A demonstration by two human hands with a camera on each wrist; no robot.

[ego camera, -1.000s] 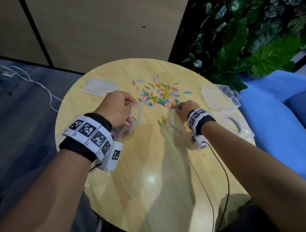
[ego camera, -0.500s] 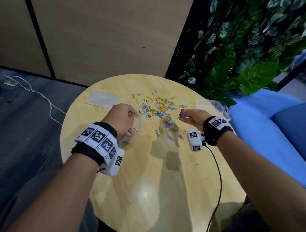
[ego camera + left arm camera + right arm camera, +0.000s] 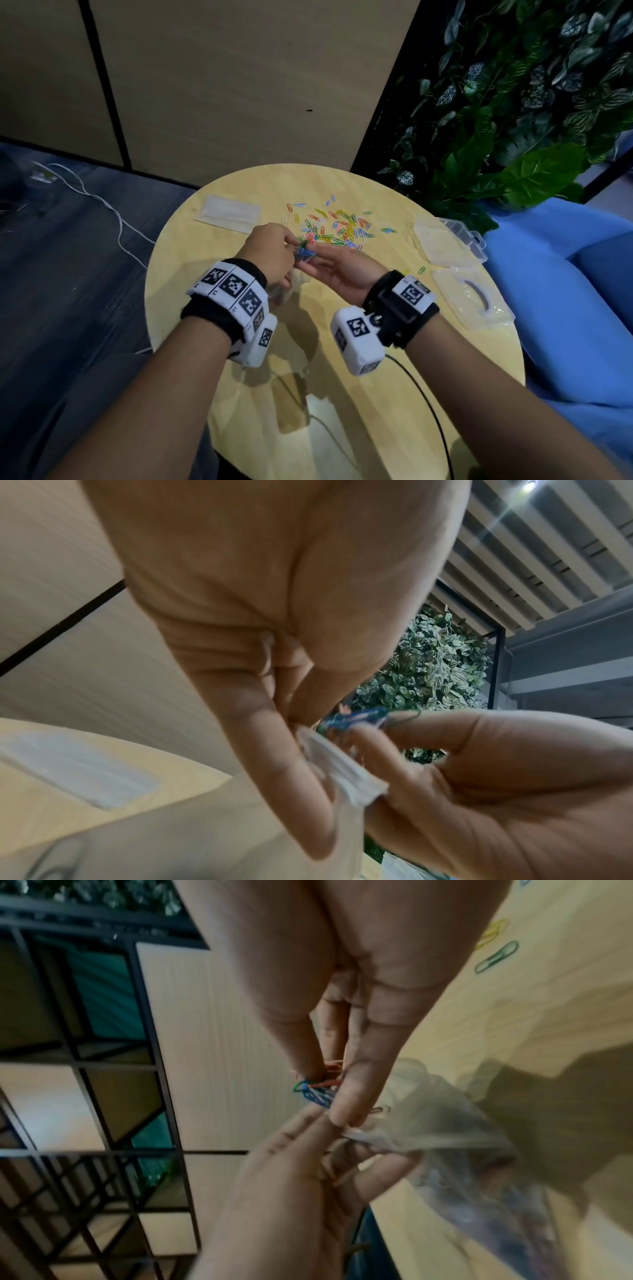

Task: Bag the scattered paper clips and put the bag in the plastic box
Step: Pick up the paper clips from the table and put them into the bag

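Note:
Several coloured paper clips lie scattered at the far middle of the round wooden table. My left hand pinches the mouth of a clear plastic bag, which hangs below it above the table. My right hand pinches a small bunch of clips right at the bag's mouth. In the right wrist view the clip bunch sits between thumb and fingers. The clear plastic box stands open at the table's right edge.
The box's lid with a handle lies near the right edge. A flat pile of spare clear bags lies at the far left. One green clip lies apart near the box. Plants and a blue seat stand to the right.
My right hand lifted a bunch of clips off the table and carried it left to the bag's mouth. The left hand raised the bag slightly toward it.

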